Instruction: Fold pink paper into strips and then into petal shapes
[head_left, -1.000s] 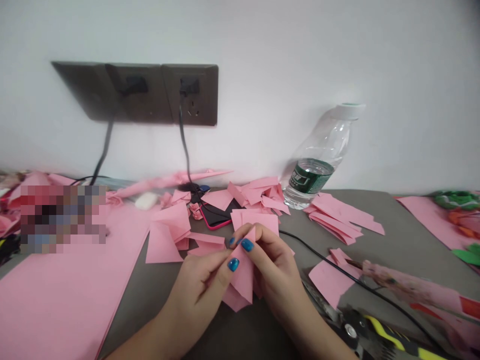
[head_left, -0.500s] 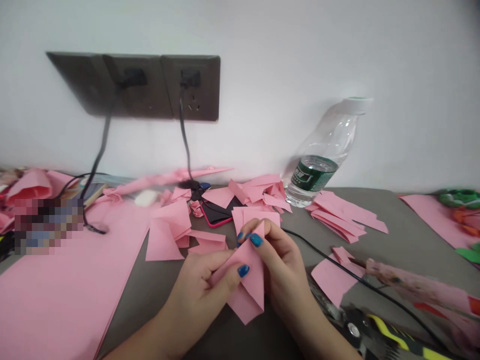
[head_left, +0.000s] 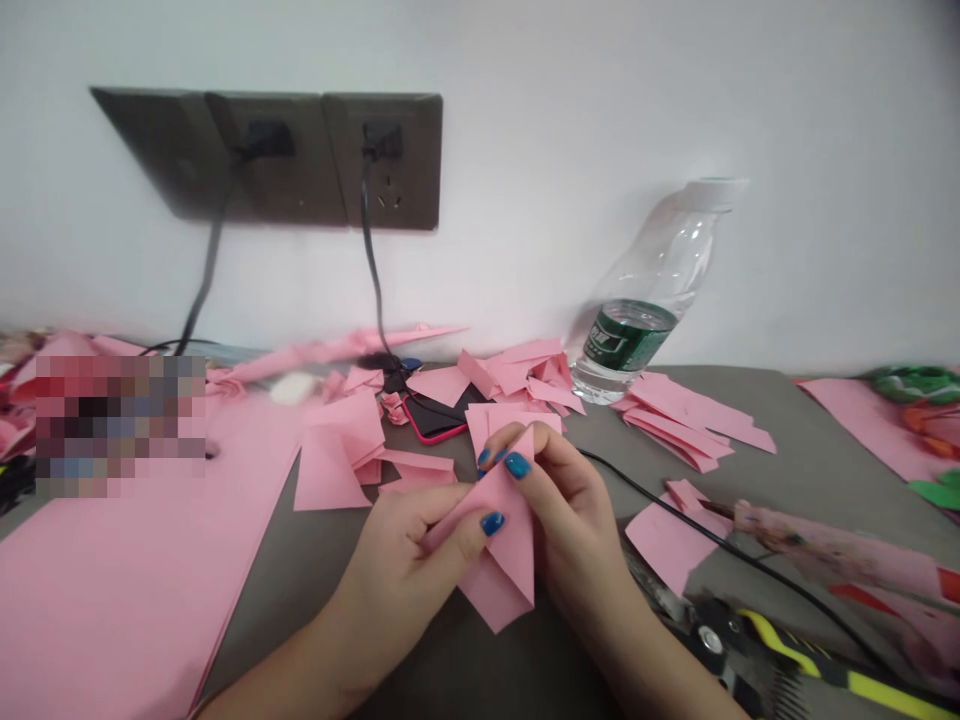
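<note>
Both hands pinch one folded pink paper piece just above the grey table. My left hand grips its left side, thumb pressed on the front. My right hand holds the top right corner between thumb and fingers. The nails are painted blue. The piece hangs as a pointed shape below the fingers.
Several folded pink pieces lie scattered behind and beside the hands. A large pink sheet covers the left. A plastic bottle leans on the wall. A phone and a black cable lie near; pliers at lower right.
The hands and the paper have shifted slightly right and down, and the left thumb has slid along the fold. The view has tilted a little.
</note>
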